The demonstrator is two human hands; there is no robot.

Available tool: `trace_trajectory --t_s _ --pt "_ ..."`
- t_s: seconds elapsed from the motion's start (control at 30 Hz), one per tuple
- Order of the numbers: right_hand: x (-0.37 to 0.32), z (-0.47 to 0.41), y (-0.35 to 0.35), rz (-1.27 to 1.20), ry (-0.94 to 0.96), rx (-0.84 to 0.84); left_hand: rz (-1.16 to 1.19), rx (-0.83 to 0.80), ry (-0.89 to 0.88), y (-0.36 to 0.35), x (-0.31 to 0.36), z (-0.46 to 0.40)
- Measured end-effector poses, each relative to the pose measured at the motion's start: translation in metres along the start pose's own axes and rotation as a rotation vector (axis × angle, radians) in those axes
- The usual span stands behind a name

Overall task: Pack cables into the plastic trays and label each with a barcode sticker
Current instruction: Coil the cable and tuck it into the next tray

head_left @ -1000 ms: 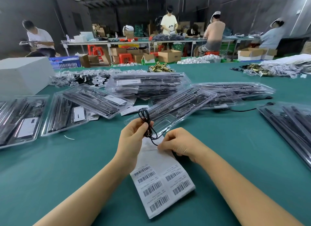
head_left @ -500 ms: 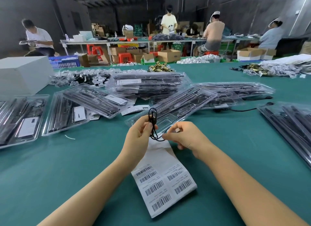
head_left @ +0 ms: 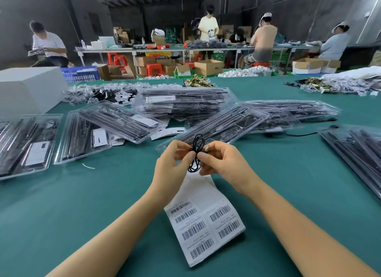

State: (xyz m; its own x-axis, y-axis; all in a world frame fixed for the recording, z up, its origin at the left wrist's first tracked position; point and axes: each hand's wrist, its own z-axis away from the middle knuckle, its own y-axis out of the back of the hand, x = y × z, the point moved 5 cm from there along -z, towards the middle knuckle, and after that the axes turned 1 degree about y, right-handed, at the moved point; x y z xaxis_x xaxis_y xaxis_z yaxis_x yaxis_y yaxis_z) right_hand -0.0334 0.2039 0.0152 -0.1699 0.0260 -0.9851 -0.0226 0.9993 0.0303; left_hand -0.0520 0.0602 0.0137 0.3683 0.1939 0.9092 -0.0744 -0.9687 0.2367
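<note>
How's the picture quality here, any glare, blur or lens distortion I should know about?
Head view: wide-angle bending curves the table edges and far walls; glare streaks the clear plastic trays; the left hand, right hand and black cable are sharp; the barcode sheet is readable as bars, its small text too fine; background workers look soft; shadows are faint.

A thin black cable [head_left: 196,153], coiled into small loops, is pinched between the fingertips of the left hand [head_left: 172,163] and right hand [head_left: 223,163]. Just beyond the hands lies a long clear plastic tray [head_left: 224,124], angled. Below the hands, a white strip of barcode stickers [head_left: 204,221] lies flat.
</note>
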Motion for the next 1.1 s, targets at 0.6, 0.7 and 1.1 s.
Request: trace_trajectory --t_s 0.6,0.7,1.1 --pt "0.0 0.003 -0.006 0.029 0.032 0.107 0.078 -0.009 -0.044 0.0 0.006 0.007" --pt "-0.002 0.005 -0.006 0.259 0.054 0.164 0.111 0.009 -0.021 -0.003 0.007 0.01" --pt "0.002 -0.005 0.026 0.046 -0.067 0.306 0.105 0.018 0.021 -0.006 0.0 0.008"
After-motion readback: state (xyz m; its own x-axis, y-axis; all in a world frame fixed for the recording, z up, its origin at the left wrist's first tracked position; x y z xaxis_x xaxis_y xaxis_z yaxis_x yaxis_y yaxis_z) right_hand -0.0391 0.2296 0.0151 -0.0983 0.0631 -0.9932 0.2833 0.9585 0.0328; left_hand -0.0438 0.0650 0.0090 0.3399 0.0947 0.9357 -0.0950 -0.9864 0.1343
